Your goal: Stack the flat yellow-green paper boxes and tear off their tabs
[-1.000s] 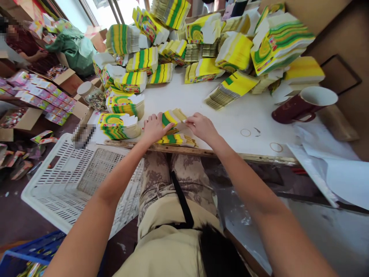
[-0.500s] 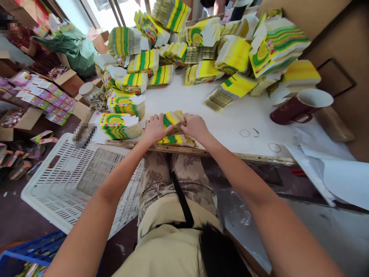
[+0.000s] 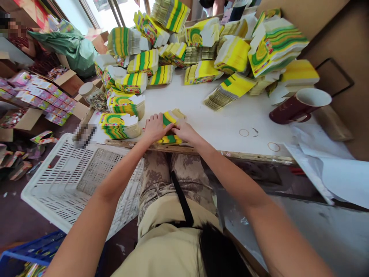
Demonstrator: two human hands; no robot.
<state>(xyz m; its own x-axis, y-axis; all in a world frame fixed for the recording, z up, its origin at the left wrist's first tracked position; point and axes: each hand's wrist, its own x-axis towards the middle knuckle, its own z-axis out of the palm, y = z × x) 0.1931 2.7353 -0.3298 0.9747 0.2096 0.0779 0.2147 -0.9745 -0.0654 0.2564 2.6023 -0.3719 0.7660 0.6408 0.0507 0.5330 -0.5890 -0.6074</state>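
Note:
A small flattened paper carton [image 3: 170, 117], yellow, green and white, lies under my hands near the table's front edge. My left hand [image 3: 154, 128] grips its left side, fingers over the top and thumb along the near edge. My right hand [image 3: 184, 132] is closed at the carton's near right side, its fingertips close to my left thumb and partly hidden. Directly below, nearer me, more flat cartons [image 3: 172, 139] lie stacked along the wooden edge. To the left of my left hand stands a pile of matching cartons [image 3: 119, 126], with another pile [image 3: 127, 104] behind it.
Many bundles of cartons [image 3: 203, 73] cover the back of the white table [image 3: 184, 96]. A maroon mug [image 3: 284, 109] stands at right near white paper sheets [image 3: 346, 177]. A lidded jar [image 3: 91, 96] is at left. Below sits a white plastic crate [image 3: 57, 169]. Another person [image 3: 24, 46] is at far left.
My right hand has moved left and slightly toward me, from the carton's right end to its near side by my left thumb. My left hand has stayed nearly in place.

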